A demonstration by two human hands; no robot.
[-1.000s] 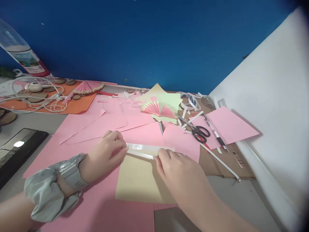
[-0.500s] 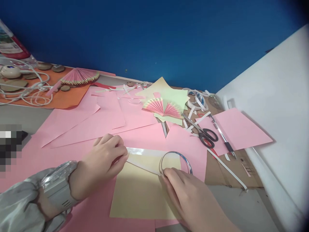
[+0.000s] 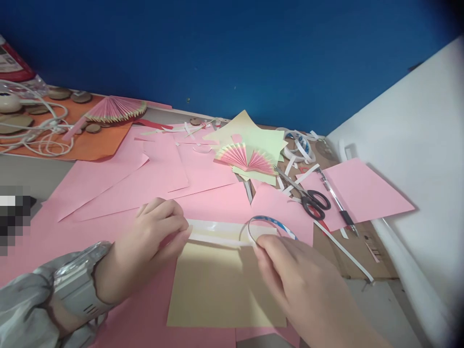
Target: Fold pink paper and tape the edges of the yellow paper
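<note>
A yellow sheet of paper (image 3: pixel 217 290) lies on pink paper in front of me, with a pale, glossy band along its far edge. Between my hands a strip of white tape (image 3: pixel 217 241) is stretched just above the sheet. My left hand (image 3: pixel 154 237) pinches the strip's left end near the sheet's far left corner. My right hand (image 3: pixel 290 275) is closed on the tape roll (image 3: pixel 275 222), a thin ring with blue print inside, and the strip runs out from it. My right fingertips partly hide the roll's lower side.
Black-handled scissors (image 3: pixel 313 203) and a pen (image 3: pixel 337 200) lie to the right. Folded pink-and-yellow paper fans (image 3: pixel 248 157) rest at the back. A white cable (image 3: pixel 50 133) is coiled on orange paper (image 3: pixel 105 140) at left. Behind stands a blue wall (image 3: pixel 217 58).
The tape roll came into view in my right hand, which moved right, so the strip between my hands grew longer. It slanted downward half a second ago and now runs nearly level.
</note>
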